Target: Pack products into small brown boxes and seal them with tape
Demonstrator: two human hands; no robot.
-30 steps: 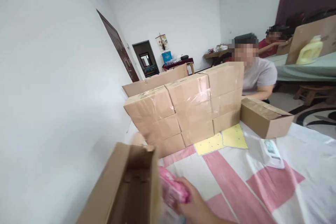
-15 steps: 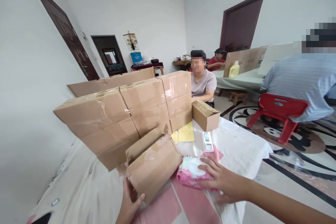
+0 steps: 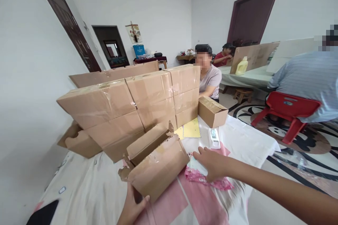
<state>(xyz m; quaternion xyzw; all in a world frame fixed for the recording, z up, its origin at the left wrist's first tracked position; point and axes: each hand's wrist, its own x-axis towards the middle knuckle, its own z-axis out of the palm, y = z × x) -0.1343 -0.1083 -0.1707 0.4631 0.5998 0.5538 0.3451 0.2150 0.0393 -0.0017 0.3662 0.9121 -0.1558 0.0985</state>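
Note:
My left hand [image 3: 134,202] grips the near lower corner of an open cardboard box [image 3: 162,167], thumb on its front face and fingers partly hidden behind the end. The box lies tilted on the table with its torn flaps up. To its right is a pink and white pack of wipes [image 3: 194,175], crumpled at its right end. Over the top of this pack my right hand [image 3: 215,165] is closed, its fingers curled toward the far edge and partly out of sight. A white handheld device with a small screen [image 3: 214,139] lies just beyond.
Stacked, taped cartons [image 3: 155,95] form a wall across the table. A closed carton [image 3: 212,112] and yellow paper [image 3: 192,128] lie at the back right. A dark flat object [image 3: 43,212] is at the near left. One person [image 3: 211,79] sits opposite; others sit at another table.
My right hand has moved left and farther over the wipes pack, closing on it; the pack looks more crumpled. My left hand stays on the box. The view has shifted slightly.

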